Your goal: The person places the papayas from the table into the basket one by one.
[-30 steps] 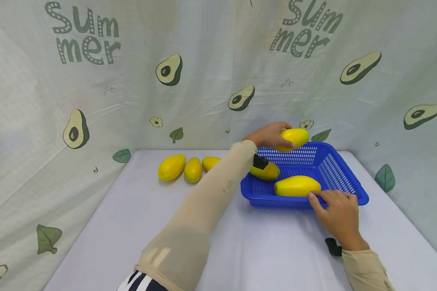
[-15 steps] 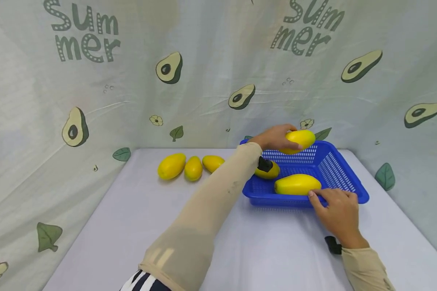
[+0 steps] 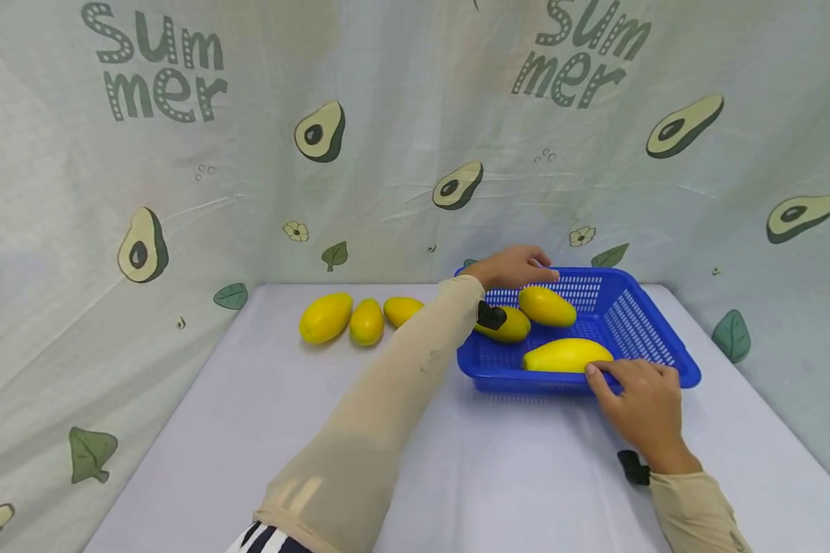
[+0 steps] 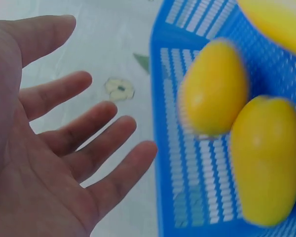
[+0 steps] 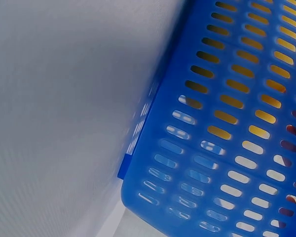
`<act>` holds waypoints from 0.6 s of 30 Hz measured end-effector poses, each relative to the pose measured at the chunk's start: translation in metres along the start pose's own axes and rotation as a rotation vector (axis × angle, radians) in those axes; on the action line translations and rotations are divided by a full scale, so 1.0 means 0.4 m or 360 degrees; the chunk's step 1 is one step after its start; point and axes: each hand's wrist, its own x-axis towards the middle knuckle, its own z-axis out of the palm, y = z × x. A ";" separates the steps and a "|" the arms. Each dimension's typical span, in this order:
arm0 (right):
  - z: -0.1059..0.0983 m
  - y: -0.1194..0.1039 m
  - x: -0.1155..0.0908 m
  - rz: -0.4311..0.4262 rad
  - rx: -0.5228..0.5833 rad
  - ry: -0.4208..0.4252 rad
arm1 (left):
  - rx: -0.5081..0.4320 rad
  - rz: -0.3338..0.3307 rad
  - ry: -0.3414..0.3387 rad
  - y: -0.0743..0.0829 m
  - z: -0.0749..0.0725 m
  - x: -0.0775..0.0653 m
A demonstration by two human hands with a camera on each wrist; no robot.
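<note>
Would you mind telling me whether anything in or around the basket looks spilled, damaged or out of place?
Nothing stands out: the blue basket sits upright holding three yellow fruits, three others lie on the table beside it, and no spill or damage shows.

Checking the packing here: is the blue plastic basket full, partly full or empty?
Partly full. Three yellow fruits lie inside the blue plastic basket, and the head view shows bare basket floor beside them.
</note>
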 end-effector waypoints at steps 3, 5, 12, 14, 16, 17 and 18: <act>-0.004 0.001 0.003 0.0001 0.0003 -0.0003 | -0.0022 0.0009 0.0044 -0.021 -0.030 -0.020; -0.003 0.001 0.003 -0.0003 0.0008 0.0002 | -0.0034 0.0016 0.0072 -0.041 -0.046 -0.038; -0.002 0.005 0.005 0.0007 -0.0004 0.0006 | -0.0009 0.0041 0.0124 -0.106 -0.074 -0.096; 0.000 0.004 0.003 0.0019 -0.0007 0.0005 | -0.0014 0.0026 0.0122 -0.124 -0.074 -0.108; 0.004 0.000 0.000 0.0026 -0.0003 0.0006 | 0.0001 0.0006 0.0137 -0.138 -0.074 -0.121; 0.006 -0.002 -0.001 0.0025 0.0001 0.0006 | 0.0002 -0.0003 0.0152 -0.144 -0.075 -0.127; 0.008 -0.005 -0.002 0.0021 0.0007 0.0008 | 0.0004 -0.0004 0.0171 -0.150 -0.076 -0.133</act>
